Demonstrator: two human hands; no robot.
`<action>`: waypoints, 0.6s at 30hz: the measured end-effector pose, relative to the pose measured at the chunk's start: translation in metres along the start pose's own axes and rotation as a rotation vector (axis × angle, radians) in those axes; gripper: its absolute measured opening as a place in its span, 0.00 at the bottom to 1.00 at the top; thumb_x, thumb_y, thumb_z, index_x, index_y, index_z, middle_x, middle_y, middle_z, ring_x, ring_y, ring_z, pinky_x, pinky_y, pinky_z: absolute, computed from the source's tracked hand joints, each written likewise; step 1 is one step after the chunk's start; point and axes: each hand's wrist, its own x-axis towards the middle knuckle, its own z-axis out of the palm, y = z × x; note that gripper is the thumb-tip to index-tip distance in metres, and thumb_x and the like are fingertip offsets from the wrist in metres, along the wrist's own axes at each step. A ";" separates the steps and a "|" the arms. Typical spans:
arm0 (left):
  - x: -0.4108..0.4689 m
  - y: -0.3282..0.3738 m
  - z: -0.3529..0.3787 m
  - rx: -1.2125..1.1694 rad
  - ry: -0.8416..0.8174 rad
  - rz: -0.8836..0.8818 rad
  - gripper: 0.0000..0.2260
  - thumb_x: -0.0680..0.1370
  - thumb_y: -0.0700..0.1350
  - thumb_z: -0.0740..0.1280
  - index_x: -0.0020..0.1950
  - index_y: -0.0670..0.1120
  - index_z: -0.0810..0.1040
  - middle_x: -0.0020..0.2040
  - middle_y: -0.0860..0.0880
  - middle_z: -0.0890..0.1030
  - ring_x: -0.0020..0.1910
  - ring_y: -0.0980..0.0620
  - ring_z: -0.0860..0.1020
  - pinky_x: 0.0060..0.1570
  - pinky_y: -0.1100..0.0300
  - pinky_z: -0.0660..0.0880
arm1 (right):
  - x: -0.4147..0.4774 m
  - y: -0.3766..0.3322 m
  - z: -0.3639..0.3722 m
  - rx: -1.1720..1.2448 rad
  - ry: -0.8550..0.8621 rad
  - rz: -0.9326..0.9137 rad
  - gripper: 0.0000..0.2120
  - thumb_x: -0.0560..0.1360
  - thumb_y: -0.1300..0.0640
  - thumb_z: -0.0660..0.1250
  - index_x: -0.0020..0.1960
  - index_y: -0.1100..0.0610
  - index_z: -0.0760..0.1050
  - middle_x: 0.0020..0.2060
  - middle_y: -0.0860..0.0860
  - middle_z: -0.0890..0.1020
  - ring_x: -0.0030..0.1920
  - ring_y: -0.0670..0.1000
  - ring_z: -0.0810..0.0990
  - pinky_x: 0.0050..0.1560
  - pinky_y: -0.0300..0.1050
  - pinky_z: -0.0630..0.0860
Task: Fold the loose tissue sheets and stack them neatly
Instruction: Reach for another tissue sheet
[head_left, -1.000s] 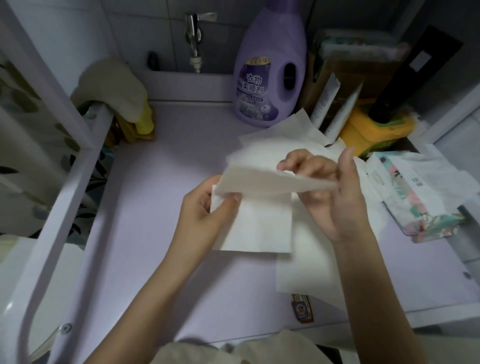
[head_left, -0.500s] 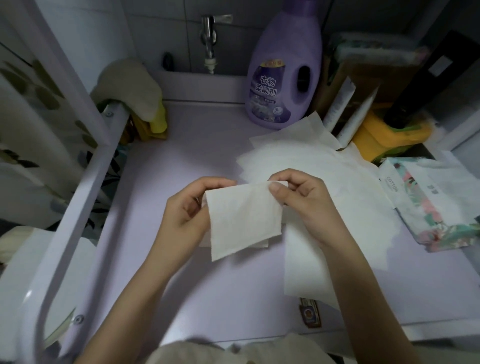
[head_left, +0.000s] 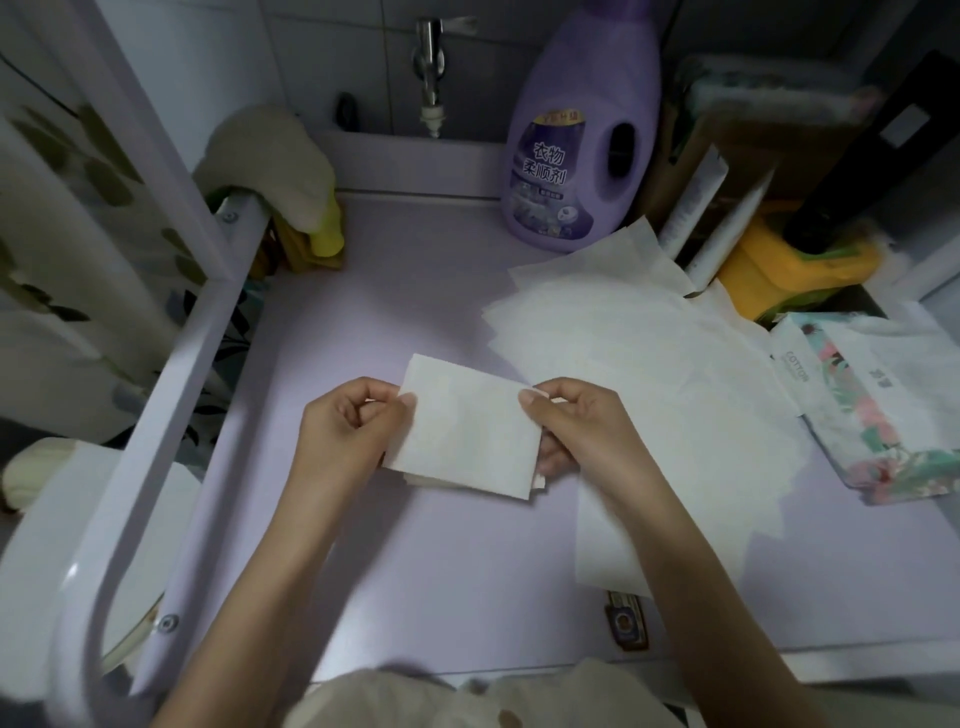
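Observation:
A folded white tissue (head_left: 470, 431) lies flat in the middle of the lilac surface (head_left: 415, 291), on top of another folded tissue whose edges peek out below it. My left hand (head_left: 348, 431) pinches its left edge with curled fingers. My right hand (head_left: 576, 426) pinches its right edge. Several loose unfolded tissue sheets (head_left: 649, 364) spread over the surface to the right, partly under my right forearm.
A purple softener bottle (head_left: 582, 135) stands at the back by a tap (head_left: 431, 67). A floral tissue pack (head_left: 883, 405) lies at the right. A yellow container (head_left: 789, 265) sits at the back right. A white frame rail (head_left: 171, 395) borders the left side.
The tissue that was held up and folded over in the air now lies flat on the folded one. Both hands have come down and pinch its side edges.

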 end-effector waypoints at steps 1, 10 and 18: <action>0.000 -0.001 -0.001 0.030 -0.010 0.000 0.09 0.77 0.38 0.67 0.37 0.44 0.78 0.32 0.43 0.72 0.32 0.49 0.69 0.32 0.60 0.66 | -0.001 0.001 0.000 -0.012 -0.001 -0.004 0.08 0.78 0.57 0.67 0.48 0.63 0.79 0.30 0.54 0.81 0.24 0.50 0.76 0.25 0.39 0.74; -0.010 0.012 0.004 -0.003 -0.144 0.191 0.04 0.74 0.42 0.71 0.48 0.46 0.81 0.36 0.53 0.82 0.35 0.58 0.78 0.33 0.68 0.72 | -0.008 -0.011 -0.001 0.013 -0.076 -0.223 0.07 0.79 0.61 0.65 0.42 0.57 0.78 0.31 0.58 0.78 0.27 0.51 0.73 0.27 0.36 0.69; -0.010 0.015 0.003 -0.028 -0.077 0.256 0.08 0.74 0.47 0.65 0.39 0.44 0.80 0.33 0.54 0.78 0.33 0.57 0.73 0.32 0.66 0.68 | -0.006 -0.004 -0.006 -0.128 -0.288 -0.189 0.13 0.73 0.52 0.67 0.57 0.49 0.76 0.44 0.48 0.84 0.38 0.46 0.81 0.38 0.43 0.77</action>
